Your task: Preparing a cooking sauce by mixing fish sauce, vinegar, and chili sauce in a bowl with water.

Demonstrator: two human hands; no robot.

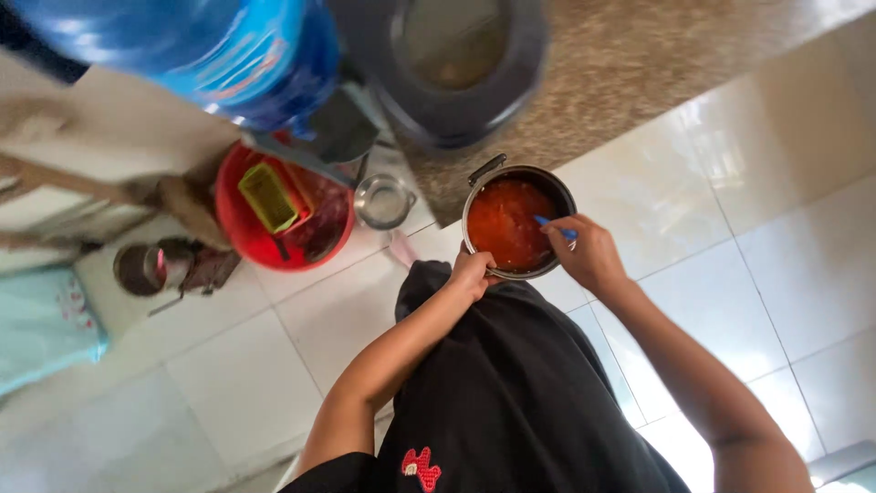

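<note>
A small metal pot (474, 196) with a black side handle holds a red-orange sauce (505, 222). My left hand (473, 272) grips the pot's near rim. Over the pot's right side, my right hand (587, 251) holds a blue-handled utensil (555, 225) whose end dips into the sauce. The pot is held in front of my black garment, above a white tiled floor.
A red bucket (239, 239) with a yellow-green basket (267, 196) stands on the floor at left. Beside it are a small glass jar (383, 201) and a metal cup (139, 269). A large blue water bottle (219, 50) and a dark round bin (452, 59) are above. A brown mat (639, 64) lies beyond.
</note>
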